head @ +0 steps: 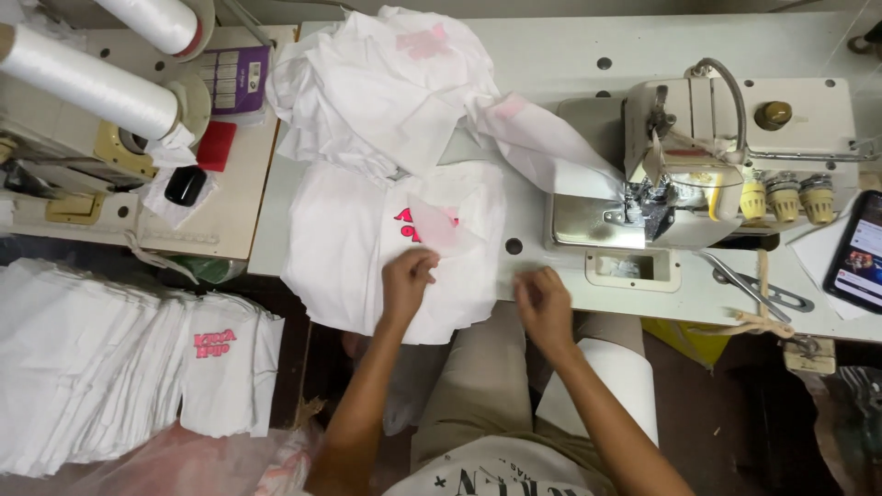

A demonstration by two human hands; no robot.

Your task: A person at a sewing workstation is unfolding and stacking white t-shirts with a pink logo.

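The pale grey worktop (570,46) fills the upper middle of the view, from about ten o'clock round to three. On it, at about eleven o'clock, lies a loose heap of white garments (381,87) with a pink print showing on top. Just below the heap, close to the centre, a flat white garment (354,248) with a pink-red print is spread out, its lower edge hanging over the worktop's near rim. At two o'clock stands the cream sewing machine (698,165); a strip of white cloth (542,142) runs from the heap to its needle area. At eight o'clock, off the worktop, sits a stack of folded white garments (110,367), the rightmost one showing a pink print. At ten o'clock a second table carries large white thread cones (92,83). A pair of scissors (758,289) lies at four o'clock on the worktop, and a phone (859,253) with a lit screen is at the three o'clock edge.

The left hand (407,280) rests on the flat garment just below its print, fingers curled and pinching a thin translucent white piece (436,225). The right hand (542,298) sits just right of it at the garment's edge, fingers bent down onto the worktop; whether they grip anything I cannot tell.
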